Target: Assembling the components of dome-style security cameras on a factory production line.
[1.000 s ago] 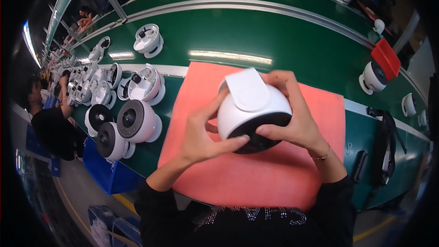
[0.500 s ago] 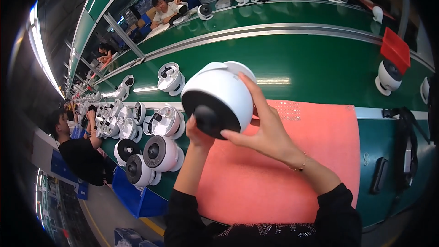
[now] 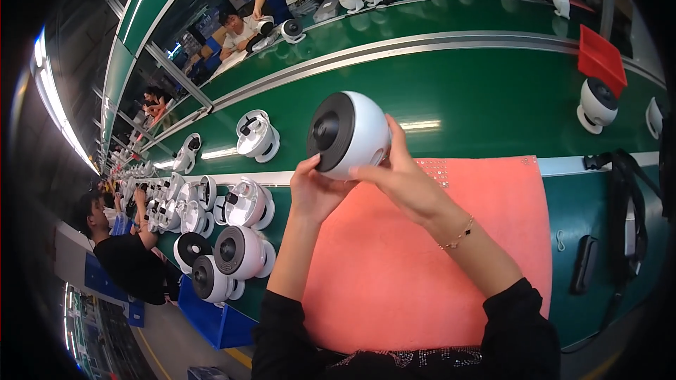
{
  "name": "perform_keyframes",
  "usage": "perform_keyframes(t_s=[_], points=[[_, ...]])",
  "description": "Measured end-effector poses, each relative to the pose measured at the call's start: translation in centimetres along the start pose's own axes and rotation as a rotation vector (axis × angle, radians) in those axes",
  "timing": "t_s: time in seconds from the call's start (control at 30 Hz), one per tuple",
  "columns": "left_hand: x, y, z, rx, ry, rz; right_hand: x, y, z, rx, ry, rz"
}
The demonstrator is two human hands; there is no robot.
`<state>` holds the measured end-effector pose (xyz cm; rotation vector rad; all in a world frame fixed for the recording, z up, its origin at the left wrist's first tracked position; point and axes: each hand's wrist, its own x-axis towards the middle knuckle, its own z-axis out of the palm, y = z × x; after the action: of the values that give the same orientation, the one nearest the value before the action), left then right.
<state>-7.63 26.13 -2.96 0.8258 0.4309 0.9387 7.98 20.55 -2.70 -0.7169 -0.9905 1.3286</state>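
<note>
A round white device [image 3: 367, 130] with a black ringed front [image 3: 331, 131] and a raised dark centre is held up in both my hands, above the far edge of a pink mat [image 3: 422, 267]. The black front faces left and slightly up. My left hand [image 3: 317, 188] is closed on its lower left side, thumb and fingertips at the rim of the front. From the right and below, my right hand [image 3: 412, 181] grips the white shell, its fingers partly hidden behind it.
Finished-looking white devices [image 3: 243, 252] and open white shells [image 3: 246, 204] crowd the left of the green bench. A red tray [image 3: 601, 60] and another device [image 3: 597, 105] stand far right. A black strap [image 3: 629, 190] and dark case [image 3: 584, 264] lie right. A co-worker [image 3: 130, 260] sits left.
The device has been turned so its black front, earlier facing down toward me, now points left and up. Both hands have shifted their hold lower on it. The whole view has moved slightly.
</note>
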Motion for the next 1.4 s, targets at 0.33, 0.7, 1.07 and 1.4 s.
perform_keyframes(t_s=[0.33,0.7,1.07,1.4], points=[[3.7,-2.4,1.4,0.287,0.126,0.068,2.1,0.9,-3.3,0.217,0.168,0.089],[10.4,-4.2,-1.6,-0.087,0.288,-0.055,4.5,2.1,-12.7,0.54,0.434,0.003],[9.9,3.3,-23.1,-0.273,0.742,0.576,3.3,-0.2,-13.9,0.694,0.684,-0.019],[6.3,5.9,-15.2,0.125,0.874,0.408,2.0,-1.3,-5.0,-0.246,0.077,0.017]])
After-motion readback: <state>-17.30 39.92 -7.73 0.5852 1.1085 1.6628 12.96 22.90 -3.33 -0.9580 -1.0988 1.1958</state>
